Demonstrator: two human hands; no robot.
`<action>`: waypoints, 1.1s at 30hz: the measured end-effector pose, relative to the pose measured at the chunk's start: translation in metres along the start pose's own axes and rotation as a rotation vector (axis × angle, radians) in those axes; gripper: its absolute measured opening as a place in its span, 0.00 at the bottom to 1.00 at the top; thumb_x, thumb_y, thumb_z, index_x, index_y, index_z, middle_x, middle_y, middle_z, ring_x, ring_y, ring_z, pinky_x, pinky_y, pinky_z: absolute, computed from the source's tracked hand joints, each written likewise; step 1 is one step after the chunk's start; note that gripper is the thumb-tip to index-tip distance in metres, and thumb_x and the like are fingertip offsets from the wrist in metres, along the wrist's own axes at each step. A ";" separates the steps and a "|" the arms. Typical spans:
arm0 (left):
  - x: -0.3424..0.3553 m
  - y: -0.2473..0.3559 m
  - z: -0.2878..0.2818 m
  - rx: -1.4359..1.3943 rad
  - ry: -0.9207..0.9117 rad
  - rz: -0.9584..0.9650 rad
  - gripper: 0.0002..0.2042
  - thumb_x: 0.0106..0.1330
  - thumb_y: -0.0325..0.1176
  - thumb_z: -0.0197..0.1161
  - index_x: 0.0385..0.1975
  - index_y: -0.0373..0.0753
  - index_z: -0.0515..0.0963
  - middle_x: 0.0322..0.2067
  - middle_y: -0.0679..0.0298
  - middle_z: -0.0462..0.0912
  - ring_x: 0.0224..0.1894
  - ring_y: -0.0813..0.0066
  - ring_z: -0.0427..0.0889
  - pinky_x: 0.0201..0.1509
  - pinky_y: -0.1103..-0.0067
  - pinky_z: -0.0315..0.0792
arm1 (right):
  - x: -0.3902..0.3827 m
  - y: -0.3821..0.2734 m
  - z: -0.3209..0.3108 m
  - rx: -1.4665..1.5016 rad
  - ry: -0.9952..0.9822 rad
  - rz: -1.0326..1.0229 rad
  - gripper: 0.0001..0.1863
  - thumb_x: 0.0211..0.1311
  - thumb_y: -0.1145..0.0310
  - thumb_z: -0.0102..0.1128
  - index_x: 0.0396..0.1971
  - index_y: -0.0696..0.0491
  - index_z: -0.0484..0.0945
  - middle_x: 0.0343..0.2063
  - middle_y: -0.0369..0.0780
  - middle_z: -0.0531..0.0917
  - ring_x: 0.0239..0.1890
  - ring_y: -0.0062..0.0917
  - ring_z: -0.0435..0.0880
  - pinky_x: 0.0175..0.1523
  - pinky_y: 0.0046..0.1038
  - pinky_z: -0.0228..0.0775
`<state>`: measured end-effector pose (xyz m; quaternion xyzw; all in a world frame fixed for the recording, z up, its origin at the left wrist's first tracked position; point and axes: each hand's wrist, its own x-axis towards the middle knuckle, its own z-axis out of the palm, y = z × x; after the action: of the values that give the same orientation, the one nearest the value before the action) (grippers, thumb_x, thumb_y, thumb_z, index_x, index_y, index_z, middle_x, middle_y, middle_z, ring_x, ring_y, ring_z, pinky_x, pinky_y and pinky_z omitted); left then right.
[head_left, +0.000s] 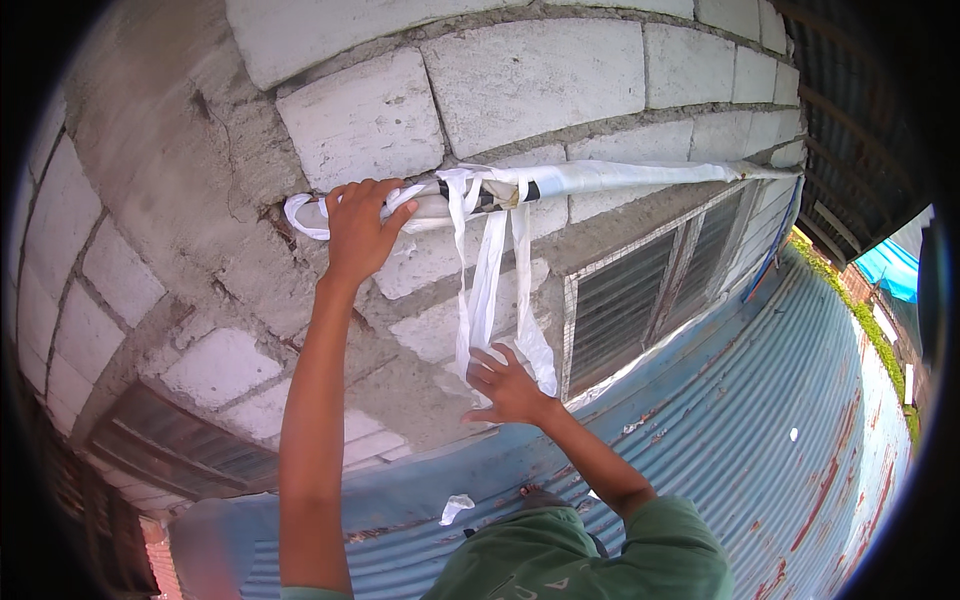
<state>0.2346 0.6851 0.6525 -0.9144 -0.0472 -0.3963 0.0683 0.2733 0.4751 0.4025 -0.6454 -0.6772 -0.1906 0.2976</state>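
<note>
A long pipe bundle wrapped in white plastic [640,178] runs along the block wall, from a hole at the left toward the far right. In its middle, dark bands and greyish pipes show through the loose wrapping. My left hand [365,228] is closed over the bundle near the hole, thumb on the right side. White plastic strips [487,275] hang from the unwrapped part in long loops. Lower down, my right hand [512,388] rests against the bottom of these loops, its fingers apart. Whether any strip lies between those fingers is hard to see.
White block wall [535,80] with rough mortar fills the upper view. Below the bundle is a louvred window [640,290] with a mesh-edged frame. Blue rusted corrugated roofing [720,400] lies beneath me, with a white plastic scrap [456,508] on it.
</note>
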 end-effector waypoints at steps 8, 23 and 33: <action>0.000 0.000 -0.002 -0.010 0.000 0.013 0.18 0.64 0.46 0.60 0.46 0.40 0.80 0.37 0.59 0.80 0.45 0.62 0.75 0.60 0.66 0.56 | 0.047 0.056 -0.056 0.196 0.591 0.229 0.12 0.51 0.78 0.65 0.38 0.56 0.81 0.38 0.41 0.82 0.43 0.35 0.80 0.47 0.34 0.70; -0.002 -0.002 0.001 0.027 -0.001 0.033 0.18 0.65 0.46 0.60 0.47 0.41 0.79 0.38 0.59 0.80 0.46 0.61 0.74 0.61 0.66 0.56 | 0.154 0.128 -0.122 -0.278 0.597 0.711 0.07 0.61 0.69 0.57 0.34 0.58 0.76 0.35 0.44 0.79 0.40 0.39 0.79 0.39 0.42 0.73; -0.003 -0.002 -0.001 0.012 -0.002 0.039 0.18 0.65 0.47 0.60 0.47 0.41 0.79 0.38 0.58 0.80 0.46 0.61 0.74 0.60 0.65 0.56 | 0.094 0.097 -0.057 1.475 1.020 0.291 0.13 0.69 0.62 0.53 0.45 0.54 0.69 0.38 0.43 0.79 0.32 0.21 0.73 0.47 0.25 0.65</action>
<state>0.2316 0.6866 0.6514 -0.9151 -0.0316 -0.3937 0.0813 0.3788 0.5188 0.4943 -0.2074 -0.3250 0.0682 0.9202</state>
